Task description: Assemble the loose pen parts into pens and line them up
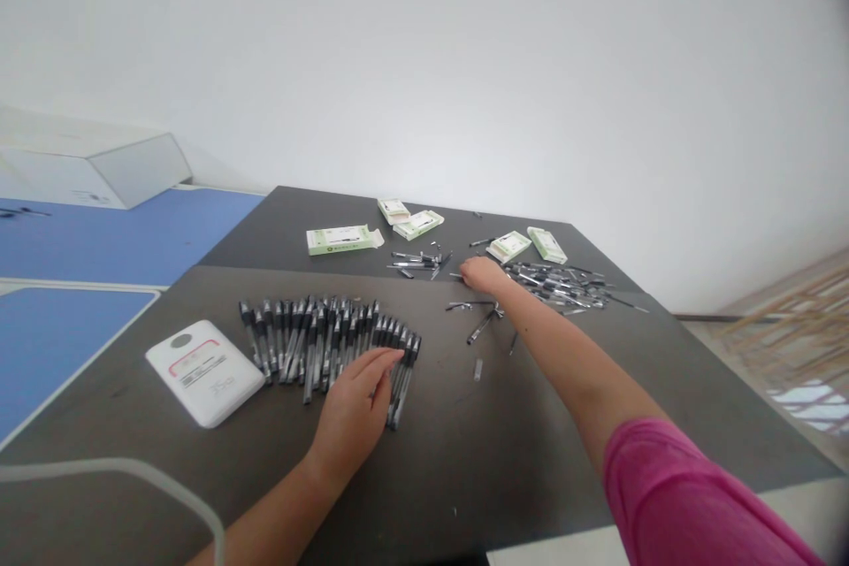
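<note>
We note the left hand (354,414) lying open, its fingers (378,363) extended across the near end of a fanned row of black pens (325,345), gripping none that we can see. The right hand (483,276) is narrowed at the edge of a loose pen pile (557,287); we cannot tell whether it holds a pen. The row's close, parallel spacing suits handling pens singly. Green-and-white cartons (343,240) lie beyond, on the dark surface (464,469).
</note>
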